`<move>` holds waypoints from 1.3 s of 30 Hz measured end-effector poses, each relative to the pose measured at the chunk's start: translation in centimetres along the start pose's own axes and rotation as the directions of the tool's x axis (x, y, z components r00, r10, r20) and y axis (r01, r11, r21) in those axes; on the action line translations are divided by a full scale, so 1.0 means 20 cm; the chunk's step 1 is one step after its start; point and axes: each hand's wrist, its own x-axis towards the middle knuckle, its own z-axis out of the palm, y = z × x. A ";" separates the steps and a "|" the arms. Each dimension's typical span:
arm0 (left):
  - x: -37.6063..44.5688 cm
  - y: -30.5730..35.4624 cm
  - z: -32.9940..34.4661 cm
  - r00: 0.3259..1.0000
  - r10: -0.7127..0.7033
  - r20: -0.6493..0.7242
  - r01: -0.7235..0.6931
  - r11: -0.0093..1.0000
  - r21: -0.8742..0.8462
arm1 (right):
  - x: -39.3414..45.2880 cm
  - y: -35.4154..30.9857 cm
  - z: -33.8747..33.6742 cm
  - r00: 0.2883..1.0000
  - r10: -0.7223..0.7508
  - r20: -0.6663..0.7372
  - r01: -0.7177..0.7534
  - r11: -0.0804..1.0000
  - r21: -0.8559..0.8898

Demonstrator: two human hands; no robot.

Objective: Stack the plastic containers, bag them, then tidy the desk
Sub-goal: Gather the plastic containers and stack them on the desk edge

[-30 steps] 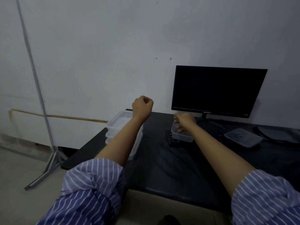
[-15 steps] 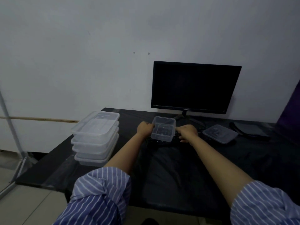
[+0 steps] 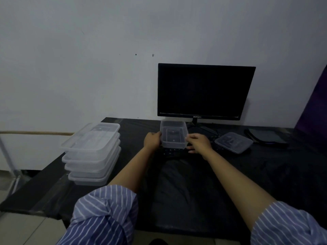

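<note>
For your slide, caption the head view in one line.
Both hands, left and right, grip a clear lidless container before a dark monitor.

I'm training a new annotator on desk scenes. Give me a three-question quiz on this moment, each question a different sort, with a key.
1. True or false: the left hand and the right hand both hold the open container.
2. Multiple choice: where is the stack of containers? A) on the left part of the desk B) behind the monitor C) on the floor
3. Fill in: the lone closed container lies to the ____ of the hands.

Key: 1 true; 2 A; 3 right.
</note>
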 end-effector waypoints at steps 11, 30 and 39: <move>-0.18 0.15 0.30 0.981 -0.038 0.192 0.134 0.845 -0.518 | -0.04 0.06 -0.32 0.986 -0.126 -0.106 0.120 0.991 -0.060; -0.18 0.10 0.46 0.960 -0.005 0.281 0.143 0.870 -0.472 | 0.03 0.39 -0.70 0.957 -0.203 -0.205 -0.045 0.598 -0.800; -0.14 0.08 0.42 0.949 -0.074 0.307 0.241 0.796 -0.555 | -0.01 0.18 -0.66 0.756 -0.550 -0.354 0.124 0.652 -0.748</move>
